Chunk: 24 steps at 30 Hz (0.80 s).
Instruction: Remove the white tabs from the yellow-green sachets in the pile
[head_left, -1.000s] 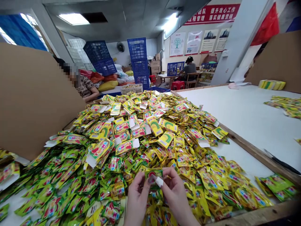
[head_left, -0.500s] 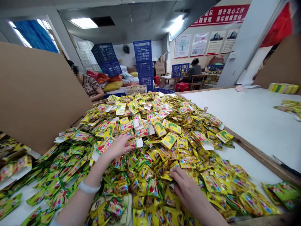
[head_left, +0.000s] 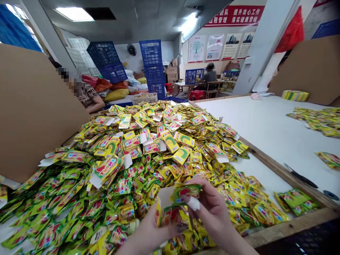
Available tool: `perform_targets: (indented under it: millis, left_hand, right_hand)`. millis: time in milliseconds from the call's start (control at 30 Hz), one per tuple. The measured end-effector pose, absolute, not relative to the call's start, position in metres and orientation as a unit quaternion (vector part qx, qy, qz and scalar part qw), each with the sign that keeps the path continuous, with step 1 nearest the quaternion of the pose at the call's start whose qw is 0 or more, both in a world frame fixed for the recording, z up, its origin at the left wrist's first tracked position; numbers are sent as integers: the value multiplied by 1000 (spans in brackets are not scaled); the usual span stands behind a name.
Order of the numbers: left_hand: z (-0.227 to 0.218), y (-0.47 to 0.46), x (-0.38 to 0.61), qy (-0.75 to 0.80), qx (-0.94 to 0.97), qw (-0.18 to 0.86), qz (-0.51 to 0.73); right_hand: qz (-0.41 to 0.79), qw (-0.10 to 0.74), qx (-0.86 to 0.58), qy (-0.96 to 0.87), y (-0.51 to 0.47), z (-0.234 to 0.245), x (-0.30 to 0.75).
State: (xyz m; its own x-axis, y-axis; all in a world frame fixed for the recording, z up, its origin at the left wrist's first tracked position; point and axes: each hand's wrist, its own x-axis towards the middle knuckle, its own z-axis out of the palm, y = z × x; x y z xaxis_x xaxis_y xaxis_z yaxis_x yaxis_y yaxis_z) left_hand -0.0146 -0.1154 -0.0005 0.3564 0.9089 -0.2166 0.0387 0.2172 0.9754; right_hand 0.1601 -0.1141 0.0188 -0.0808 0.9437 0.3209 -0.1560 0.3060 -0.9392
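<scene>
A tall brown cardboard sheet [head_left: 34,113] stood upright at the left edge of the table. Behind it sat a person in a patterned shirt [head_left: 89,99]. Stacked blue plastic crates [head_left: 151,63] rose against the back wall, below a lit ceiling panel [head_left: 74,13]. A wide heap of yellow-green foil sachets and flat cartons [head_left: 138,148] covered the white table surface [head_left: 271,131] from the cardboard sheet to a wooden dividing rail [head_left: 278,170].

At the near edge, the left hand [head_left: 151,233] was closed around the body of a small yellow-green printed carton [head_left: 172,212], held just above the heap. The right hand [head_left: 212,212] pinched the carton's open white end flap between thumb and fingers.

Right of the rail, a black-handled tool [head_left: 300,176] lay beside it. A red wall banner [head_left: 233,16] hung at the back, and a second brown cardboard sheet [head_left: 310,71] stood at the far right.
</scene>
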Motion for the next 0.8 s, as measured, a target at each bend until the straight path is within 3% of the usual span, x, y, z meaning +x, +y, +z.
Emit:
perform_targets:
  millis: [133,333,600,700,800]
  left_hand:
    - [-16,-133,4,445,495,643,379]
    - [-18,-130,-9,518,543,586,306]
    - [-3,-133,-11,463,554,619,310]
    - [-13,-137,-18,521,593,531,308]
    - [-7,-136,-17,499,665,484,272]
  right_hand:
    - [358,475,-365,-717,-115,33,160]
    - [313,296,-382,-818,-118,52,179]
    - [-30,341,-264,-902,-135,38,177]
    - [-37,293,-238,-925,-141,48,181]
    - [65,225,-247,-940,-140,57,184]
